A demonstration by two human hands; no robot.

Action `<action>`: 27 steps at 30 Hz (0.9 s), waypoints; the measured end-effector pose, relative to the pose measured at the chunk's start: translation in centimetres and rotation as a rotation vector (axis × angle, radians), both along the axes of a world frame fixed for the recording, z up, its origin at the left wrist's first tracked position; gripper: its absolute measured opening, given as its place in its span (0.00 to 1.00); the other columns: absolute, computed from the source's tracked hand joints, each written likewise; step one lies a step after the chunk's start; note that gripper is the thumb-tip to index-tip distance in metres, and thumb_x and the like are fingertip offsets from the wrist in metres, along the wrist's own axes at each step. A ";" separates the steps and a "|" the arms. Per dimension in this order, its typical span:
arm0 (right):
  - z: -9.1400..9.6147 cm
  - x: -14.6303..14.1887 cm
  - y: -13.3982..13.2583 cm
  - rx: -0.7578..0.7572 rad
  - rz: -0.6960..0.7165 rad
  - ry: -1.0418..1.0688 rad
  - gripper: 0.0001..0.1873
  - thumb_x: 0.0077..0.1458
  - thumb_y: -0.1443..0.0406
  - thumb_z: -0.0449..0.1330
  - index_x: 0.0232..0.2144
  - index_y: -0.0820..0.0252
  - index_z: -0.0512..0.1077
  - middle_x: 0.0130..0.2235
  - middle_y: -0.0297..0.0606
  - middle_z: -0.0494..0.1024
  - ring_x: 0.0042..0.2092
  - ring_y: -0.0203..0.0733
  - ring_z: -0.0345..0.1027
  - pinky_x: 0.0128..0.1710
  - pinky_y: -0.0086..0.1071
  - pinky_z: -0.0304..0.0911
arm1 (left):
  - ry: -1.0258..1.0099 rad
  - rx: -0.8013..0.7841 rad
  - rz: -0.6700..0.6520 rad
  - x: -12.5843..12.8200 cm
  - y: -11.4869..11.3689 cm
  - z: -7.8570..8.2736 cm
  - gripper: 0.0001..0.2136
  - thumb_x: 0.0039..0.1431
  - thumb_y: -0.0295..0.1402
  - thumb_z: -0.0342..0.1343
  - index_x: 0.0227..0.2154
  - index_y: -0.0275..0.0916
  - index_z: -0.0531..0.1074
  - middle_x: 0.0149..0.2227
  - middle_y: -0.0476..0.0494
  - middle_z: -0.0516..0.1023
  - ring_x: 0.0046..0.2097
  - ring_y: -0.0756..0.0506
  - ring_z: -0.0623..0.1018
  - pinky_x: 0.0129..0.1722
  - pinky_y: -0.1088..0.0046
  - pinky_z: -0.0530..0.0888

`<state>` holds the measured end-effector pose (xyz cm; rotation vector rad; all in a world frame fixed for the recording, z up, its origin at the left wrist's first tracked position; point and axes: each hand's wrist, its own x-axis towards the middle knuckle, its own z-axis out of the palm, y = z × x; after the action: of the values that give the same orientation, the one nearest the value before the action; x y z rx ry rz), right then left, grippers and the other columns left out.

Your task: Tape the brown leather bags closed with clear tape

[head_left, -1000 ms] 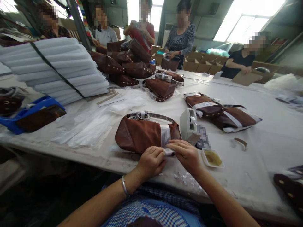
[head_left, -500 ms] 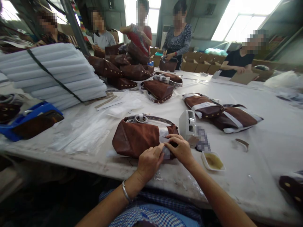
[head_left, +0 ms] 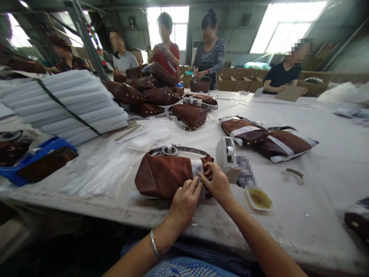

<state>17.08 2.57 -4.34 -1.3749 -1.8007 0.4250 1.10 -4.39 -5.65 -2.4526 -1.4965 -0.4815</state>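
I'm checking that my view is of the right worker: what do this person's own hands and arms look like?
The left hand and right hand are ungloved. A silver-coloured bracelet circles the left wrist; none shows on the right. No sleeve shows on the left arm or right arm.

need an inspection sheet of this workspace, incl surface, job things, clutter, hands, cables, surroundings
Surface: pale tabletop, smudged along its near edge
Job's things: brown bag lying on it, pale band across its front
Clutter: whitish device, shallow tray of yellowish stuff, blue bin, plastic sheets
Hands: left hand and right hand both touching the band
Cables: nothing seen on the tabletop
Surroundings: co-workers, piled bags, cardboard boxes
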 end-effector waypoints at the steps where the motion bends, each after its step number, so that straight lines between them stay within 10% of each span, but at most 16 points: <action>1: 0.0 0.0 0.2 -0.007 -0.001 0.010 0.13 0.55 0.60 0.63 0.42 0.55 0.67 0.38 0.35 0.71 0.31 0.37 0.69 0.32 0.32 0.71 | 0.033 -0.014 0.013 0.1 0.0 0.2 0.22 0.67 0.25 0.49 0.63 0.39 0.62 0.65 0.44 0.65 0.56 0.43 0.71 0.43 0.70 0.77; 7: 0.9 1.0 -0.1 0.042 0.032 0.011 0.06 0.58 0.62 0.59 0.38 0.56 0.71 0.45 0.40 0.75 0.30 0.36 0.71 0.32 0.33 0.72 | 0.090 -0.125 0.082 0.2 0.6 1.6 0.23 0.66 0.26 0.50 0.63 0.39 0.62 0.65 0.45 0.65 0.50 0.45 0.75 0.38 0.72 0.78; 13: 3.2 8.0 -2.0 0.230 -0.232 -0.093 0.15 0.61 0.57 0.56 0.46 0.54 0.74 0.52 0.42 0.76 0.54 0.48 0.70 0.59 0.44 0.62 | 0.012 -0.237 0.057 -0.4 1.3 1.5 0.20 0.68 0.33 0.51 0.62 0.44 0.64 0.66 0.51 0.62 0.40 0.49 0.78 0.35 0.72 0.79; 20: 2.4 13.0 1.0 -0.306 -0.403 0.099 0.29 0.54 0.43 0.55 0.39 0.58 0.81 0.57 0.46 0.74 0.61 0.54 0.63 0.63 0.45 0.53 | -0.008 -0.241 0.058 -0.6 1.2 0.8 0.21 0.69 0.32 0.49 0.63 0.44 0.62 0.67 0.53 0.59 0.39 0.49 0.79 0.34 0.72 0.79; 27: 2.0 10.2 3.5 -0.404 -0.387 0.569 0.22 0.40 0.48 0.69 0.30 0.59 0.82 0.47 0.47 0.81 0.50 0.56 0.73 0.47 0.43 0.68 | -0.028 -0.151 0.028 -0.8 1.1 0.3 0.21 0.68 0.27 0.48 0.62 0.42 0.64 0.66 0.49 0.61 0.37 0.49 0.78 0.34 0.73 0.79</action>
<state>27.29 6.04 -2.38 -1.6226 -0.9922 0.8966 0.31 -3.25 -5.38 -2.5432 -1.6319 -0.4136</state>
